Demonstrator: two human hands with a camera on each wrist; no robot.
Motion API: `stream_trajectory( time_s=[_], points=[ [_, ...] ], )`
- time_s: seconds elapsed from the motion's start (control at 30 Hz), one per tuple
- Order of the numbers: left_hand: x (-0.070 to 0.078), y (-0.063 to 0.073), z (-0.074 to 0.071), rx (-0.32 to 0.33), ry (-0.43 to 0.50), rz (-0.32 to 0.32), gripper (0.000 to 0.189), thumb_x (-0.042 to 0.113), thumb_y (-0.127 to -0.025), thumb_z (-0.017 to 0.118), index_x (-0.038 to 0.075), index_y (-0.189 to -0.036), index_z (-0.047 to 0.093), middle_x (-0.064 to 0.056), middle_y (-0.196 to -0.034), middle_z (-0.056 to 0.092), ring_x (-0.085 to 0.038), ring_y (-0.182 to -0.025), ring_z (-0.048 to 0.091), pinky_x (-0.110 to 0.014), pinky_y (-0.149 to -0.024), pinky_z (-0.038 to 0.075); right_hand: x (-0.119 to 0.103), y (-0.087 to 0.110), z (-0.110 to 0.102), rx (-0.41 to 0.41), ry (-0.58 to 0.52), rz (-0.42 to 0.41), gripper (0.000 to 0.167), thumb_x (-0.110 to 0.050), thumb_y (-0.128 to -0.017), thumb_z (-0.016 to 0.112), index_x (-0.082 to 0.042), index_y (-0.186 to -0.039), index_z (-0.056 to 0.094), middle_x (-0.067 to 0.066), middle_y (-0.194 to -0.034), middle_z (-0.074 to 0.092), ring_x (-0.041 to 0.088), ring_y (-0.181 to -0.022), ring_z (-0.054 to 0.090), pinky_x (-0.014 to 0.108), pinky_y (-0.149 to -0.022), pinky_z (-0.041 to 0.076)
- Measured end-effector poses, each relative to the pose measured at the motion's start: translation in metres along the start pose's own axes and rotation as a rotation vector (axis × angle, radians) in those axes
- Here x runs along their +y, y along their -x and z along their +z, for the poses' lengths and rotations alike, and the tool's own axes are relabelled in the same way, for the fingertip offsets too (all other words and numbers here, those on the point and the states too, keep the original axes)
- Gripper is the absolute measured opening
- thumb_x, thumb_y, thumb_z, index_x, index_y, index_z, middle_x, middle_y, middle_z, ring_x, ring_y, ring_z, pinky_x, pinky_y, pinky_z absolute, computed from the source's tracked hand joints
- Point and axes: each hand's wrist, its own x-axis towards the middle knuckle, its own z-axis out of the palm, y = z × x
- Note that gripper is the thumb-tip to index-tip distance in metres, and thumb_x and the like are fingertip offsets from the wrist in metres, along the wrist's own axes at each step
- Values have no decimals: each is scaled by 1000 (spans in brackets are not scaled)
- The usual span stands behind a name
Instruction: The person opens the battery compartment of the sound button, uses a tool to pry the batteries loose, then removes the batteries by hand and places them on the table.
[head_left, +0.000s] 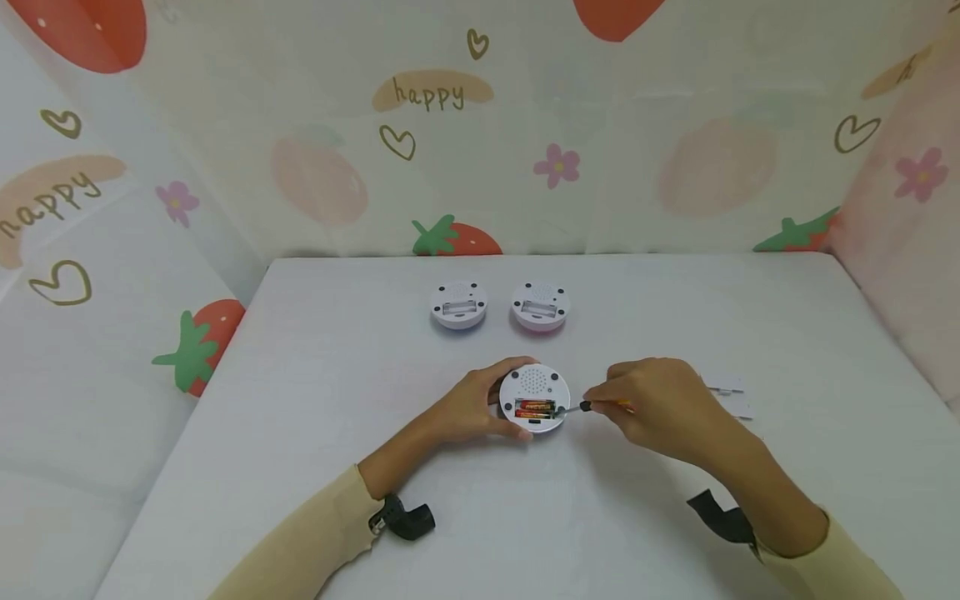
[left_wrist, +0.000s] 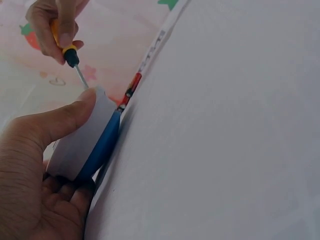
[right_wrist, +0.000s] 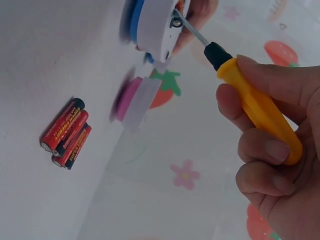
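Observation:
My left hand [head_left: 476, 408] grips a round white device [head_left: 534, 379] with a blue underside [left_wrist: 102, 147], thumb on one side and fingers round the other. Its back faces up, with small dark feet, a patch of speaker holes and an uncovered battery slot. Two red-and-green batteries [head_left: 535, 409] lie in that slot. In my right hand [head_left: 667, 408] is a screwdriver [right_wrist: 257, 112] with a yellow handle and black collar, held between thumb and curled fingers. The screwdriver's metal tip is at the right end of the batteries, overlapping the slot's edge.
Two similar round devices, one at left [head_left: 459, 305] and a pink-based one at right [head_left: 540, 307], lie farther back with bare battery slots. Several loose batteries [right_wrist: 65, 132] lie on the white table [head_left: 337, 333]. White pieces [head_left: 731, 396] sit behind my right hand. Patterned cloth surrounds the table.

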Motion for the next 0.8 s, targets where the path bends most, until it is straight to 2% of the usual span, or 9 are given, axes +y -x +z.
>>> stream_trajectory(
  time_s=[0.37,0.63,0.8],
  points=[
    [0,1,-1,-21,10,14,102,17,-71,95,17,-156,38,3,-148,50,-12,-134,51,-26,-110,43,-1,-1,3,-2,-1,1,16,-10,-83,83,-18,-96,83,-12,-77,68,-1,-61,53,20,-53,42],
    [1,1,-2,-34,31,11,99,15,-71,94,23,-154,40,3,-147,50,-12,-134,50,-25,-111,41,3,2,-4,65,-14,-22,16,-10,-82,84,-19,-94,84,-12,-81,71,3,-66,62,24,-56,48],
    [1,0,-2,-37,55,9,100,12,-71,94,21,-154,39,2,-147,50,-12,-134,51,-25,-110,42,3,2,-2,37,-49,-22,16,-9,-82,84,-17,-96,83,-13,-77,68,-1,-62,54,20,-53,44]
  ],
)
